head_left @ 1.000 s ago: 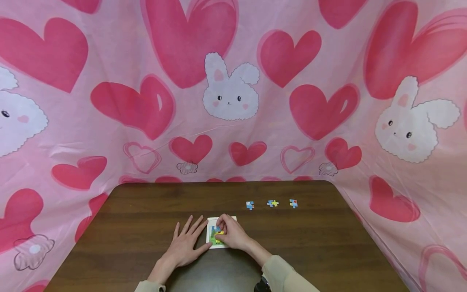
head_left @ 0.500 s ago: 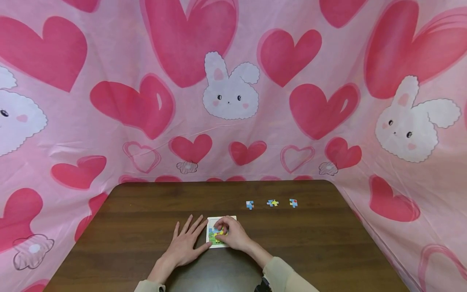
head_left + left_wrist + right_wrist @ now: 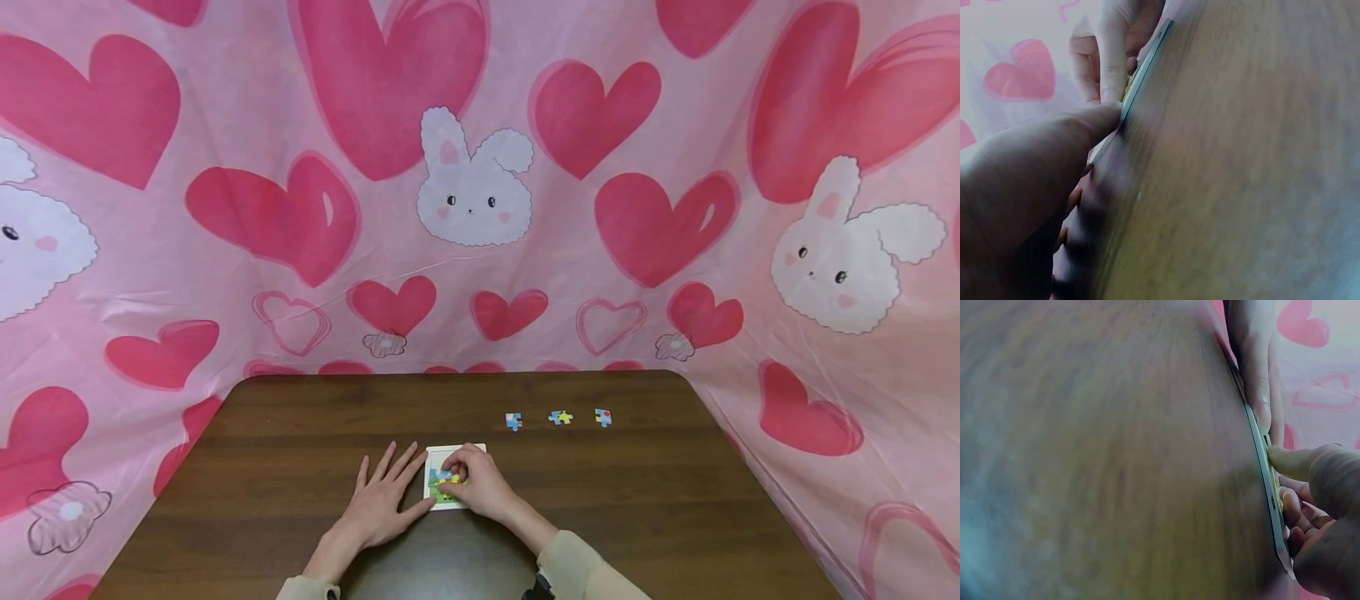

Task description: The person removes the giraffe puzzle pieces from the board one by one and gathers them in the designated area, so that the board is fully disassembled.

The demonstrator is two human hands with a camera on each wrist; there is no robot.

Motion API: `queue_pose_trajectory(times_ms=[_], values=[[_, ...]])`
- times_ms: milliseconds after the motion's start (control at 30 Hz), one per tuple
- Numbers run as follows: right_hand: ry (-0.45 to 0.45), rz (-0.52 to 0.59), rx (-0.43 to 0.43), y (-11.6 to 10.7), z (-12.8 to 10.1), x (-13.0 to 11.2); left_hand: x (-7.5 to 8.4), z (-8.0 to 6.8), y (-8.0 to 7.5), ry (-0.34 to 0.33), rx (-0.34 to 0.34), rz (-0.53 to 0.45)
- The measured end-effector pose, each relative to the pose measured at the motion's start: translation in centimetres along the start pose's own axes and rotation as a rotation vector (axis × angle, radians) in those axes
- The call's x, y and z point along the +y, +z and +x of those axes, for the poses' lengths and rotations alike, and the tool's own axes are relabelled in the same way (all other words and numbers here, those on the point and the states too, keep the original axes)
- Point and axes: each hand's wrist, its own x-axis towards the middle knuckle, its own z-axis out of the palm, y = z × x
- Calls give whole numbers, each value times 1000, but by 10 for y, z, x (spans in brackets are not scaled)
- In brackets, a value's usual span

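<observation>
A small white puzzle board (image 3: 436, 455) with colourful pieces in it lies on the dark wooden table (image 3: 637, 500), near the front edge. My left hand (image 3: 384, 487) lies flat on the table with fingers spread, its thumb against the board's left edge (image 3: 1147, 59). My right hand (image 3: 472, 481) is curled over the board, and its fingertips pinch a blue and yellow puzzle piece (image 3: 447, 477) down on it. The right wrist view shows the board's edge (image 3: 1266, 469) with my thumb on it. Most of the board is hidden under this hand.
Three loose puzzle pieces lie in a row beyond the board to the right: one (image 3: 513, 421), a second (image 3: 560, 417) and a third (image 3: 603, 417). A pink cloth with hearts and rabbits (image 3: 472, 179) hangs round the table's back and sides.
My right hand has lowered slightly onto the board and shifted the piece down among the fitted ones. The left hand and the loose pieces have not moved.
</observation>
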Motion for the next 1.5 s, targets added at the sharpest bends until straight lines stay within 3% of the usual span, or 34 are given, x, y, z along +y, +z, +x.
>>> queue_pose_trajectory(times_ms=[100,200,333,567,1500], values=[[-11,21,2,1,-1,3,1,-1,-1,-5,-11,1],[-86,34,27,-5,-2,2,1,0,-2,-17,-36,6],[-141,79,48,-24,-3,-16,1,1,-2,-29,-51,2],[42,95,-19,-50,-2,-38,0,2,-1,-45,-67,-3],[180,-63,11,-119,-31,16,1,0,-2,-52,-64,-7]])
